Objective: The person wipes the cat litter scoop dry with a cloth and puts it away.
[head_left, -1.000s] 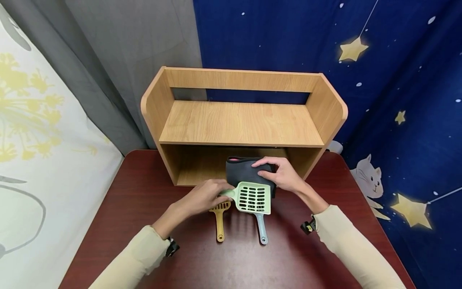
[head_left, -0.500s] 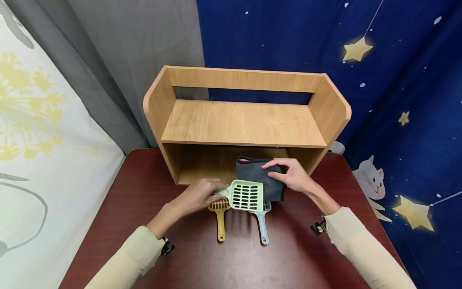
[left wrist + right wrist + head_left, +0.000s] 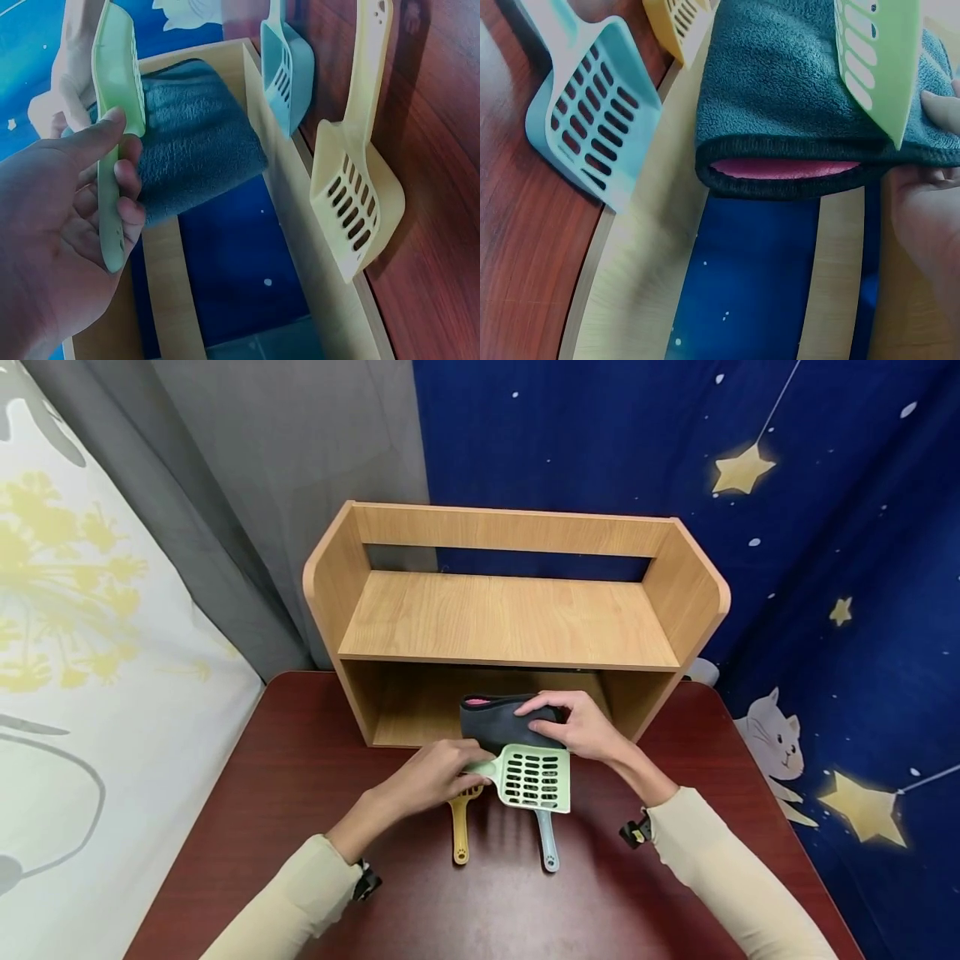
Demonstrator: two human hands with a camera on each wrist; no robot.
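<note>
My left hand [image 3: 433, 774] grips the handle of a pale green slotted litter scoop [image 3: 116, 67], thumb laid along it in the left wrist view. In my right hand [image 3: 583, 727] is a folded cloth [image 3: 491, 723], dark grey outside with pink showing inside its fold; the wrist views render it teal. The cloth lies against the back of the scoop, and the scoop's blade overlaps its lower edge in the head view. Below the hands, a yellow litter scoop [image 3: 460, 837] and a light blue one [image 3: 547, 842] lie on the table, handles toward me.
A two-tier wooden shelf [image 3: 510, 618] stands at the back of the dark red table [image 3: 300, 793], right behind the hands. Grey, blue starry and white patterned curtains [image 3: 525, 435] hang around it.
The cloth and right hand shift right along the scoop, then back left. The green scoop goes slightly left, then right and nearer, covering more of the yellow and blue scoops.
</note>
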